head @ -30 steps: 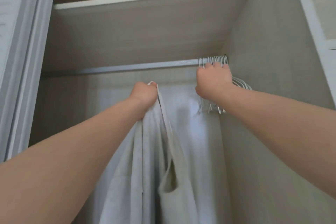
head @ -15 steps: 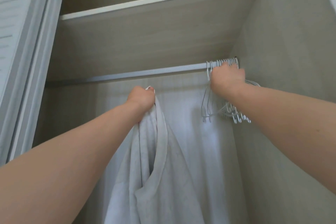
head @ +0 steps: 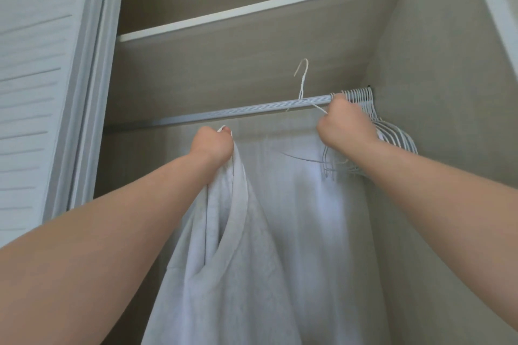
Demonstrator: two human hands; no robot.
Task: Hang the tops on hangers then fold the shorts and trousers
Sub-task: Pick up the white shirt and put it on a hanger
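I look up into a wardrobe. My left hand (head: 213, 145) is closed on the strap of a white sleeveless top (head: 238, 274), which hangs down below the metal rail (head: 224, 114). My right hand (head: 346, 127) grips one white wire hanger (head: 303, 84) by its shoulder; its hook points up, clear above the rail. Several more white wire hangers (head: 392, 134) stay bunched on the rail's right end, partly hidden behind my right hand.
A wooden shelf (head: 252, 11) runs just above the rail. A louvred door and its frame (head: 42, 92) stand at the left, the wardrobe's side wall (head: 448, 120) at the right. The wardrobe's back panel shows pale behind the top.
My right hand has pulled one hanger off the bunch on the rail; its hook now stands free above the rail. My left hand still holds the top.
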